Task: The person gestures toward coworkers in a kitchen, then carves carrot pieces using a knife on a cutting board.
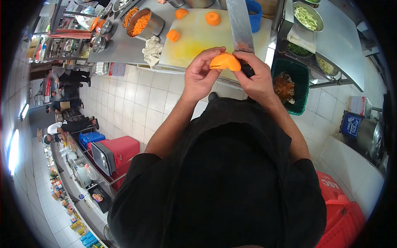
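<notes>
Between my hands, over the near edge of the cutting board [194,35], is a thick peeled carrot piece [226,62] with a dark slit in its side. My left hand [199,76] is closed on its left end, thumb below and fingers above. My right hand [258,78] grips the dark handle of a large knife [240,29], and its thumb and forefinger also touch the carrot's right end. The wide blade points away from me over the board. Three more carrot chunks lie there: one at back left [181,14], one at back middle [213,18], one at left [173,35].
A metal pot [155,27] of carrot strips and a crumpled cloth [152,51] sit left of the board. A blue container [254,16] stands behind right. Below right is a green bin [304,93] with scraps. A bowl of cut pale-green vegetables [320,25] sits far right.
</notes>
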Tool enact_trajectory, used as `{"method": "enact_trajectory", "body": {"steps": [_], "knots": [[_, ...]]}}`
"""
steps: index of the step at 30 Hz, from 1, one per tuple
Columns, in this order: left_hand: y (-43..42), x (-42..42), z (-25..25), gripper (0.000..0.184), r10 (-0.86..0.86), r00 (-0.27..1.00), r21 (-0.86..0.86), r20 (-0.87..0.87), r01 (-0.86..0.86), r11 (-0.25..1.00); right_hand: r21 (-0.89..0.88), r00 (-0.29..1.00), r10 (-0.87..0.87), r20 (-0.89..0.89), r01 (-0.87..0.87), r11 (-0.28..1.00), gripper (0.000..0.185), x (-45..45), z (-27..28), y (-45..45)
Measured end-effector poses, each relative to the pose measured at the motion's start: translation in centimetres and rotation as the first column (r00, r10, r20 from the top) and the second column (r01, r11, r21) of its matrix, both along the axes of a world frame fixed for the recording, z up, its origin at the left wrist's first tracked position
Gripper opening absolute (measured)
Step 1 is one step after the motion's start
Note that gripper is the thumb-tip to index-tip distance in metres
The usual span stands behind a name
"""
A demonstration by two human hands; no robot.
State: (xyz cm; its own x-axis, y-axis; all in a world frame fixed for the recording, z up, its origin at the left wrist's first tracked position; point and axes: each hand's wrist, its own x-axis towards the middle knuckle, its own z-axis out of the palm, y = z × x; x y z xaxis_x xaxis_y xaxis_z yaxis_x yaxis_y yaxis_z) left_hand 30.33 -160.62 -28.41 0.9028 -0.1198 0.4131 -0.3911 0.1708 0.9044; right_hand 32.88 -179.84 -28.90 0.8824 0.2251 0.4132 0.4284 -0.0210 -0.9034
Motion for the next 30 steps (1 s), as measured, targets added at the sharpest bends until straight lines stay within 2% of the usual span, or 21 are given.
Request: {"method": "enact_trajectory", "body": {"steps": [5, 8, 14, 17, 20, 23, 24, 26, 30], "knots": [[-0.3, 0.3, 0.1, 0.045, -0.012, 1.0, 0.002, -0.029, 0.012, 1.0, -0.02, 1.0, -0.016, 0.023, 0.017, 1.0, 0.036, 0.1, 0.2, -0.5], [-0.2, 0.4, 0.0, 0.045, -0.011, 0.996, -0.003, -0.088, 0.011, 1.0, -0.029, 1.0, -0.002, -0.025, 0.001, 1.0, 0.036, 0.0, 0.4, -0.7], [0.6, 0.8, -1.9, 0.047, -0.049, 0.983, 0.023, -0.177, 0.054, 0.998, -0.08, 0.998, -0.032, 0.058, 0.036, 0.996, 0.035, 0.7, -1.9, -0.8], [0.6, 0.8, -3.1, 0.047, -0.123, 0.953, -0.077, -0.275, 0.106, 0.991, -0.108, 0.997, -0.032, 0.076, 0.04, 0.993, 0.036, 1.3, -3.5, -0.9], [0.7, 0.9, -4.7, 0.04, -0.111, 0.925, -0.103, -0.363, 0.078, 0.992, -0.135, 0.991, -0.036, 0.131, 0.054, 0.989, 0.035, 2.0, -5.6, -0.5], [1.5, 1.1, -6.9, 0.037, -0.071, 0.888, -0.103, -0.454, 0.027, 0.994, -0.192, 0.99, -0.008, 0.142, 0.035, 0.981, 0.049, 2.2, -6.8, -0.2], [1.8, 1.2, -7.5, 0.037, -0.053, 0.876, -0.099, -0.479, 0.007, 0.995, -0.174, 1.0, 0.007, 0.026, -0.002, 0.985, 0.054, 2.0, -6.4, -0.2], [2.3, 1.8, -8.6, 0.034, 0.039, 0.908, 0.008, -0.417, -0.04, 0.999, -0.127, 0.979, 0.042, -0.201, -0.068, 0.99, 0.067, 1.2, -5.2, -0.6], [3.3, 3.9, -12.6, 0.035, 0.174, 0.952, 0.139, -0.251, -0.142, 0.98, -0.239, 0.958, -0.067, -0.279, -0.002, 0.971, 0.077, 0.6, -5.0, -1.5]]}}
